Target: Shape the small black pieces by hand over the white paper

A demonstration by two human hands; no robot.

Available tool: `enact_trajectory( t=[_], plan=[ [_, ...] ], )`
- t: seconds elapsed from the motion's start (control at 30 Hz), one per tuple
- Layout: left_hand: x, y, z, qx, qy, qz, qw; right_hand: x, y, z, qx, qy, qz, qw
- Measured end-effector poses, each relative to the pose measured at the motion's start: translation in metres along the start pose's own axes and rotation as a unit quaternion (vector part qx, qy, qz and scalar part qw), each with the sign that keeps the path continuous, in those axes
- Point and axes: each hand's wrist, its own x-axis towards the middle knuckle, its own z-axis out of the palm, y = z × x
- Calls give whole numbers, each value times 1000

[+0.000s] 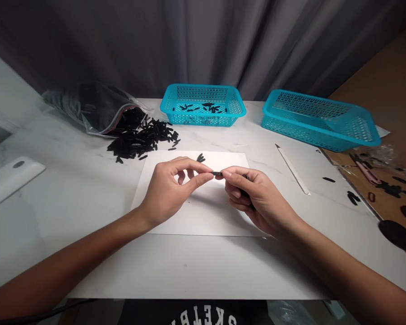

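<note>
A small, slim black piece (217, 174) is pinched between both hands above a white paper sheet (203, 221). My left hand (169, 187) grips its left end with thumb and index finger. The thumb and index finger of my right hand (252, 187) close on its right end. More black material (246, 185) shows inside the curled fingers of that hand, mostly hidden. Just behind the left fingertips, a few black pieces (200, 158) lie on the sheet.
A zip bag (88, 106) spills a heap of black pieces (145, 137) at the back left. A blue basket (203, 119) holds several pieces; another blue basket (318, 131) stands right. A white pencil (292, 169), pink cutter (367, 169) and black discs (397, 234) lie rightward.
</note>
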Motion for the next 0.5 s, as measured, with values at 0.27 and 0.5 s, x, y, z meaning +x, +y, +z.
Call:
enact_trajectory(
  t=[0.27,0.5],
  plan=[
    [0,-1,-1,4,-2,-6,1000,-1,-1,1,-4,2,-3,1000],
    [0,0,0,4,13,18,1000,1,1,-2,-11,-5,1,1000]
  ],
)
